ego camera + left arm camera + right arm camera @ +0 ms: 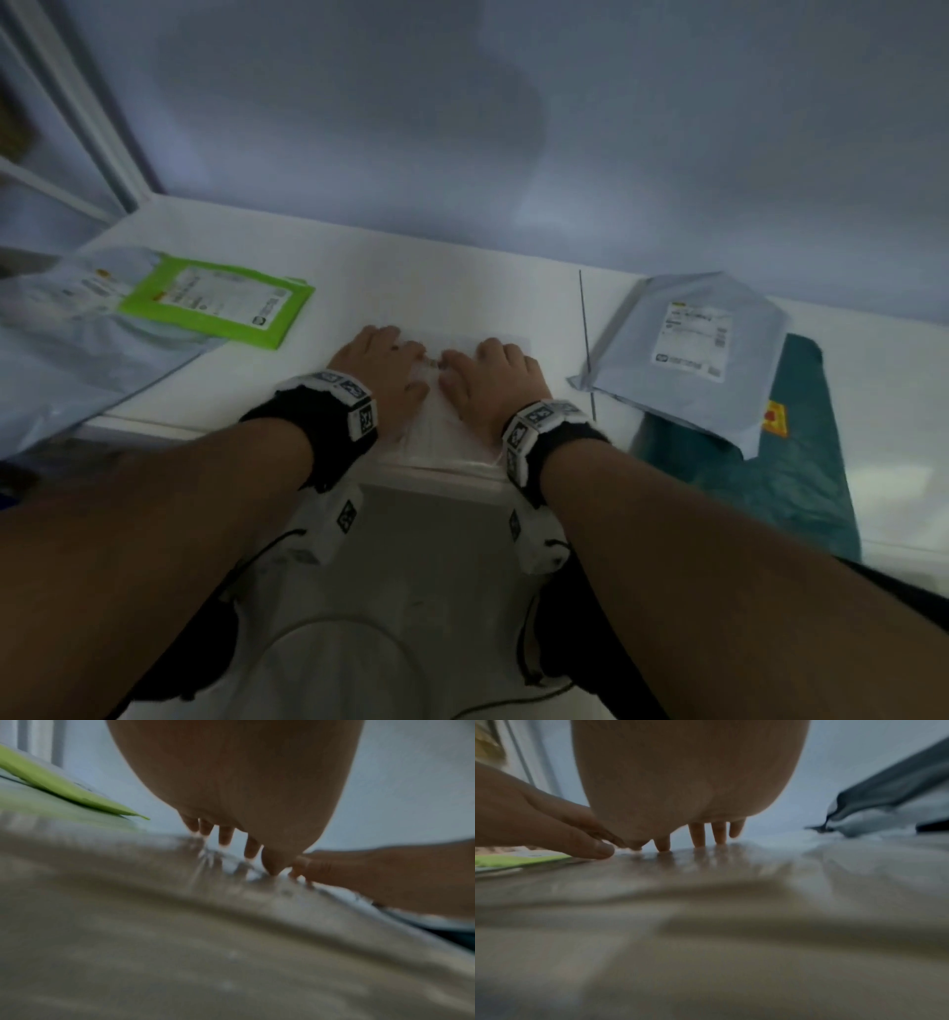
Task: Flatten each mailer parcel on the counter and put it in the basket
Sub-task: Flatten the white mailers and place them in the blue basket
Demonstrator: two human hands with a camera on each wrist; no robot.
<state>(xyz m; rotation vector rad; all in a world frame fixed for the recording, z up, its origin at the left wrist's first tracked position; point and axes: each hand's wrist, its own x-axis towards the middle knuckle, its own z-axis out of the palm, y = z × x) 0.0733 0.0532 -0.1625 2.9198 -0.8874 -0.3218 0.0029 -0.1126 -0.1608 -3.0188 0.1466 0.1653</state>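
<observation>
A flat translucent white mailer [442, 429] lies at the counter's front edge, straight before me. Both hands press down on it side by side, fingers straight and spread. My left hand [382, 360] covers its left part and my right hand [490, 372] its right part; the thumbs nearly meet. The left wrist view shows the left fingertips [226, 838] touching the crinkled film [180, 923], with the right hand's thumb [359, 876] beside them. From the right wrist, the right fingertips [697, 834] rest on the same mailer [706, 902]. No basket is in view.
A green mailer [215, 303] lies on a large grey mailer [77, 354] at the left. At the right a grey mailer [688, 354] with a label lies on a teal one [770, 478]. A wall stands right behind the white counter [462, 288].
</observation>
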